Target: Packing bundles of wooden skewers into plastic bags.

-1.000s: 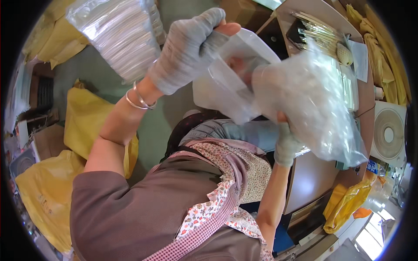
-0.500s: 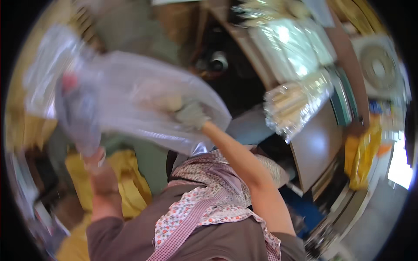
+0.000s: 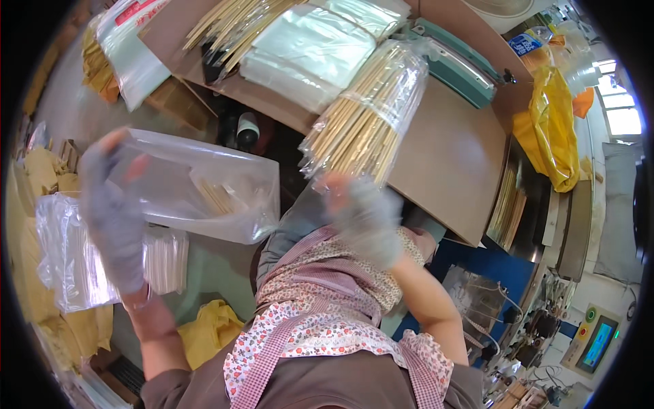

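Note:
A large clear plastic bag (image 3: pixel 177 198) hangs over my lap, with a few pale sticks (image 3: pixel 216 198) showing inside it. My left hand (image 3: pixel 112 211), in a grey glove with bare fingertips, grips the bag's left end. In a matching glove, my right hand (image 3: pixel 366 221) is out of the bag and smeared by motion. Its fingertips are nearest the lower end of a clear-wrapped bundle of thin wooden sticks (image 3: pixel 375 116). That bundle lies on the brown tabletop (image 3: pixel 446 163), partly over its edge. Whether my right hand touches the bundle, I cannot tell.
On the table lie flat clear bags (image 3: pixel 306 54), loose sticks (image 3: pixel 235 31) and a teal bar-shaped device (image 3: pixel 456 65). Packed clear bags of sticks (image 3: pixel 88 252) stand at the left. A yellow bag (image 3: pixel 548 129) hangs at the right, above machinery with a control panel (image 3: pixel 593 341).
My right hand has come out of the clear bag and moved right, to the wrapped stick bundle. My left hand still holds the bag. The whole view has turned toward the table.

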